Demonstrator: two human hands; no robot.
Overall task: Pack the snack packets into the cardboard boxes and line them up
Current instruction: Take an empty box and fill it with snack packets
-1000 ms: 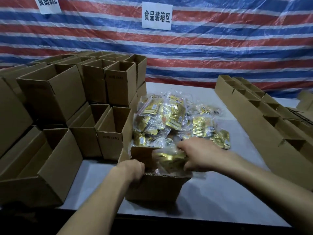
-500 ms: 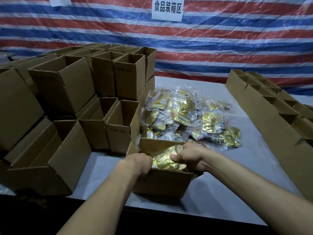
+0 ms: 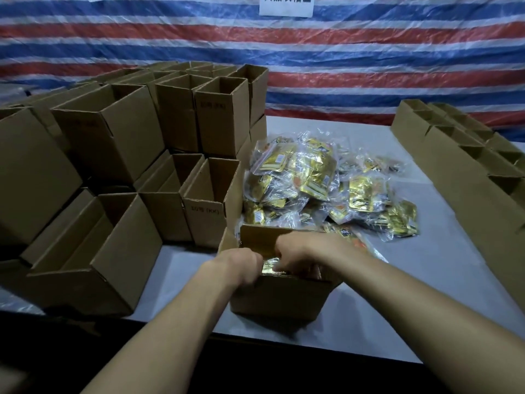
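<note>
Head view, looking down over both forearms.

Striped tarp (image 3: 369, 66) hangs as backdrop, with a paper sign (image 3: 287, 5) cut off at the top edge.

Grey surface (image 3: 426, 280) carries everything.

Empty boxes (image 3: 113, 137) are stacked at left, mouths open, some tipped on their sides. They crowd right up to the working spot.

Row of boxes (image 3: 460, 177) sits along the right edge, running away from the person, well apart from the hands.

Pile of snack packets (image 3: 326, 180), gold under clear wrap, lies directly beyond the open box and slightly right of it.

Open box (image 3: 278, 297) sits near the front edge, its long side across the person and its far flap raised.

Left hand (image 3: 241, 265) has its fingers curled over the near left rim, gripping the box.

Right hand (image 3: 301, 251) has its fingers bent down into the box, onto a gold packet (image 3: 270, 265). Cannot tell whether it pinches the packet or only presses it.

Judgement: this is a filling step, a packet being seated. The next reach goes forward to the pile, and the right hand is nearer. The raised far flap stands between hands and pile, so the reach must clear it. The finished box likely goes to the right-hand row.
</note>
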